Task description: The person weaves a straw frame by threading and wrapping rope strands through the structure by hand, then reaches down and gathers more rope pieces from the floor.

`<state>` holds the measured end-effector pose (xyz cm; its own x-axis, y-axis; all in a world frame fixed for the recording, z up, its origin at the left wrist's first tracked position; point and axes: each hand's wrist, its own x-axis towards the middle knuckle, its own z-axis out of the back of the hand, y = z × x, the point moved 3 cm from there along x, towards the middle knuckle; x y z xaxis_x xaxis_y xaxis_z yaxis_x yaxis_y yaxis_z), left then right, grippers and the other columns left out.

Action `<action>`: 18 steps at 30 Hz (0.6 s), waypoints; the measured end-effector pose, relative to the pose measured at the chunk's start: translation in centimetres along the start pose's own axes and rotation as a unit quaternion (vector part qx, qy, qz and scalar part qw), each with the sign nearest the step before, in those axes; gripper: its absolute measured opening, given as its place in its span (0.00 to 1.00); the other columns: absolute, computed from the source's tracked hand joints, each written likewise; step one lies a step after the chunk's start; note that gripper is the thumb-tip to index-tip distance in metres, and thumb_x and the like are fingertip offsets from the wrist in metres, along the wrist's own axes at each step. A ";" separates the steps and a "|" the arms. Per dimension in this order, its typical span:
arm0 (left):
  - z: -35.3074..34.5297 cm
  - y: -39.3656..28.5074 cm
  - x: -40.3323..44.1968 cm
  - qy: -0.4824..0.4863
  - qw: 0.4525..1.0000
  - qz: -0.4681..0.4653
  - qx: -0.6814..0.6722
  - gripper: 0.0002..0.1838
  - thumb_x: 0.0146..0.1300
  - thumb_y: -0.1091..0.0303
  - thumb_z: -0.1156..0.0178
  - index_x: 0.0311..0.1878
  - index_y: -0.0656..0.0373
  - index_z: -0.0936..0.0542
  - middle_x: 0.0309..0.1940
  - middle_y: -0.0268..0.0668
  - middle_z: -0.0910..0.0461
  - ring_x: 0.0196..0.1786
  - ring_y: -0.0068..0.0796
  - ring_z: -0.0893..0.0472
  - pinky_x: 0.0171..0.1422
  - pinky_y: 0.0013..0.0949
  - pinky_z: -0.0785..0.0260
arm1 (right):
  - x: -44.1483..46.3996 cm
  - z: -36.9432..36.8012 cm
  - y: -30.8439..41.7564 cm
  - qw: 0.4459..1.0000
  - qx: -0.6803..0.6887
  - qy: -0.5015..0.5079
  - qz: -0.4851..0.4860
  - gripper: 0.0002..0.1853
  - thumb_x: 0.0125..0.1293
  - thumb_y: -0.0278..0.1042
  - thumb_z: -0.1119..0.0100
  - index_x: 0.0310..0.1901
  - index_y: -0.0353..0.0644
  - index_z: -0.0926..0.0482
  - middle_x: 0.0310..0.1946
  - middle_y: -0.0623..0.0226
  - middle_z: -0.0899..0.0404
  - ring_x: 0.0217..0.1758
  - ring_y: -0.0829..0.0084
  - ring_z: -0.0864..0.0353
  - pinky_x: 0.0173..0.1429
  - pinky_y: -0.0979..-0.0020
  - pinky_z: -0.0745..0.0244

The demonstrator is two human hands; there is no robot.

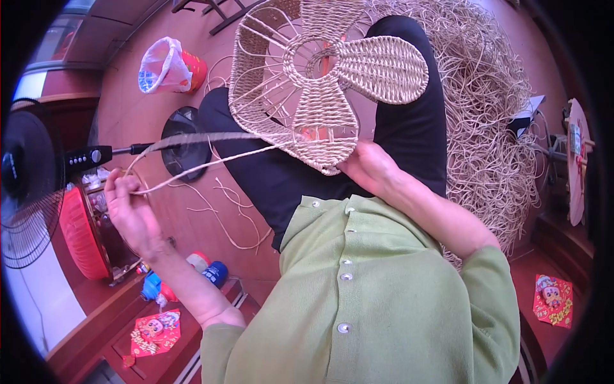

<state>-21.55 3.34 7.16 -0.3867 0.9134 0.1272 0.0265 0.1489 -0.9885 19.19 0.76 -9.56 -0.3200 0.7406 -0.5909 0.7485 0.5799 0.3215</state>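
Observation:
A woven cord basket [246, 96] with petal-shaped panels around a ring lies between my knees, its thin spokes showing in the open part. At the left, my left hand [133, 208] is raised with bent fingers closed on a pale cord [204, 168]. The cord runs in a long loop from those fingers to the basket's near panel, partly blurred where it swings. My right hand [371, 166] grips the lower right edge of that near panel, the fingers partly hidden behind it.
A large heap of loose cord [483, 115] spreads along the right. On the left stand a fan [29, 173], a lined bin [169, 67] and a red round object [84, 233]. Cut cord pieces [240, 211] lie on the floor. Bottles [216, 273] are near my left forearm.

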 end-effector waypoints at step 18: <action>-24.6 8.8 -9.5 0.334 0.714 -0.269 0.554 0.04 0.53 0.76 0.33 0.33 0.61 0.16 0.31 0.38 0.23 0.45 0.39 0.22 0.49 0.40 0.29 | 2.4 -0.5 -0.2 0.992 -0.022 0.117 -0.047 0.17 0.69 0.33 0.35 0.58 0.43 0.21 0.48 0.65 0.14 0.47 0.74 0.12 0.51 0.66 0.13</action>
<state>5.01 5.28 -0.77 0.4699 0.8685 0.1579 -0.8479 0.4938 -0.1927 17.98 2.61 -10.65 -0.5168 0.7385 -0.4332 0.6852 0.6601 0.3078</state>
